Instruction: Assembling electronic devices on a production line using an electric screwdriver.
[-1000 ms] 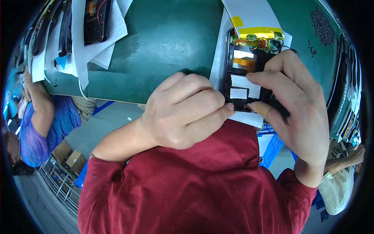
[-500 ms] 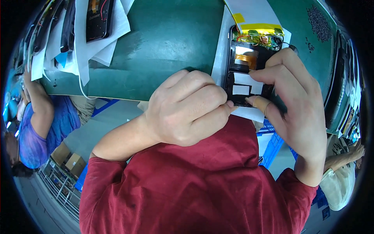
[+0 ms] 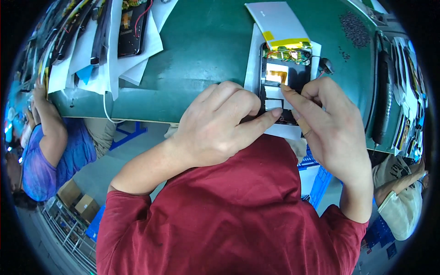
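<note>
An opened black handheld device (image 3: 300, 73) lies on white paper (image 3: 250, 68), its inside facing up. It holds white pads (image 3: 273, 105), an orange flex cable (image 3: 276, 75) and a green circuit board (image 3: 288, 54) at its far end. A flat silver battery-like pack (image 3: 279, 20) with yellow tape extends beyond the board. My left hand (image 3: 217, 123) has its fingers curled at the device's left edge, thumb on a lower white pad. My right hand (image 3: 334, 123) touches beside the flex cable with its index fingertip; its thumb, wrapped in a tan band, is apart, near the right side.
A small black round part (image 3: 326, 65) with wires sits right of the device. Dark small pieces (image 3: 354, 30) are heaped at the far right. Devices and papers (image 3: 137, 59) are stacked left, more papers (image 3: 405, 78) right. Other people (image 3: 57, 146) sit at both sides.
My left thumb has moved from the lower edge up onto a white pad. My right index fingertip has shifted toward the flex cable. The view has shifted, showing more of the pack.
</note>
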### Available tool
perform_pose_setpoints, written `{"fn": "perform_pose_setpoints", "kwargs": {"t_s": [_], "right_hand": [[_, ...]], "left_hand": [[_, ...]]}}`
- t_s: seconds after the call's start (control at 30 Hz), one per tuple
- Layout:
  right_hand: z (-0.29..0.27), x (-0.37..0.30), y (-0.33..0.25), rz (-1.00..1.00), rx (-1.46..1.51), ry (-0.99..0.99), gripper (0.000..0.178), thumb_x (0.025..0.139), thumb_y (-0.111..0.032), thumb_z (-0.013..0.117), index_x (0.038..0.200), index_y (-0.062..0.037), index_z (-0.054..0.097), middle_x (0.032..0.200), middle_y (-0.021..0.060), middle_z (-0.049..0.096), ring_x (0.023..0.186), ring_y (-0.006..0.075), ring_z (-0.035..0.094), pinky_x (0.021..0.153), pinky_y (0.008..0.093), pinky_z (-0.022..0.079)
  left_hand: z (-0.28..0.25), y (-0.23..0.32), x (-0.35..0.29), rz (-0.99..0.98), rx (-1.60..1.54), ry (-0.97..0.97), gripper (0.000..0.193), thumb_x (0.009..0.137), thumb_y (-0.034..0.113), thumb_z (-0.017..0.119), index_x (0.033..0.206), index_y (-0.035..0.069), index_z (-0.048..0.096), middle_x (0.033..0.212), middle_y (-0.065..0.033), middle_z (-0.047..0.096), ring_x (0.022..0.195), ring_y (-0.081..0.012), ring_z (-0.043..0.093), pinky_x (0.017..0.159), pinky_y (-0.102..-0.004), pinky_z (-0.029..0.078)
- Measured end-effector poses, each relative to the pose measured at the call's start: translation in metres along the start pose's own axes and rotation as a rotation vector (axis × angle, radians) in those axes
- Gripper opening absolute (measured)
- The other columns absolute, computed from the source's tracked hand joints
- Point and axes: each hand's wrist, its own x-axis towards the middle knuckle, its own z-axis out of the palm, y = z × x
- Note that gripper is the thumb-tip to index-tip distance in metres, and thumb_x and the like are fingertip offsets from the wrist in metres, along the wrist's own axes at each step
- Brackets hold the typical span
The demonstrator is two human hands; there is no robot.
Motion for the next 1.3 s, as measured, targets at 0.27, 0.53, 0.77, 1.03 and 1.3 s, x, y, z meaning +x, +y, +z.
{"fn": "perform_pose_setpoints", "kwargs": {"t_s": [0.27,0.53,0.77,1.03,1.3], "right_hand": [[-0.045,-0.080,0.086,0.750,-0.737,0.412,0.063,0.092,-0.047,0.074,0.138,-0.0072,0.061,0.110,0.0202,0.066,0.097,0.0412,0.066,0.083,0.0479,0.053],[-0.047,-0.083,0.103,0.839,-0.362,0.594,0.053,0.096,-0.038,0.073,0.130,0.0015,0.063,0.097,0.0220,0.075,0.089,0.0349,0.074,0.078,0.0405,0.055],[-0.095,-0.036,0.062,0.003,0.818,1.231,0.040,0.095,-0.008,0.061,0.130,0.0064,0.052,0.094,0.0163,0.066,0.080,0.0237,0.066,0.072,0.0384,0.058],[-0.054,0.052,0.084,-0.047,1.076,1.198,0.018,0.096,-0.016,0.068,0.107,-0.0050,0.059,0.074,0.0029,0.054,0.064,0.0165,0.054,0.066,0.0367,0.049],[-0.054,0.058,0.088,-0.056,1.197,1.207,0.014,0.093,-0.012,0.068,0.103,-0.0033,0.061,0.070,0.0046,0.054,0.057,0.0174,0.053,0.059,0.0359,0.050]], "left_hand": [[-0.009,0.006,0.004,-0.036,-0.037,-0.089,0.038,0.073,0.006,0.083,0.109,0.016,0.080,0.083,-0.0027,0.051,0.074,-0.0218,0.052,0.063,-0.0348,0.043],[-0.014,0.007,0.003,-0.072,-0.063,-0.057,0.035,0.074,0.004,0.083,0.108,0.013,0.081,0.082,-0.0035,0.053,0.074,-0.0220,0.051,0.062,-0.0352,0.042],[-0.025,0.006,0.010,-0.180,-0.280,-0.078,0.031,0.075,0.009,0.085,0.106,0.007,0.080,0.082,-0.0053,0.054,0.076,-0.0213,0.051,0.064,-0.0332,0.040],[-0.038,-0.002,0.035,-0.220,-0.287,0.019,0.026,0.076,0.004,0.083,0.102,0.002,0.079,0.084,-0.0085,0.062,0.076,-0.0194,0.058,0.066,-0.0294,0.044],[-0.029,-0.025,0.079,-0.173,-0.169,0.013,0.022,0.079,0.008,0.083,0.100,0.004,0.079,0.080,-0.0073,0.064,0.074,-0.0205,0.060,0.065,-0.0311,0.046]]}}
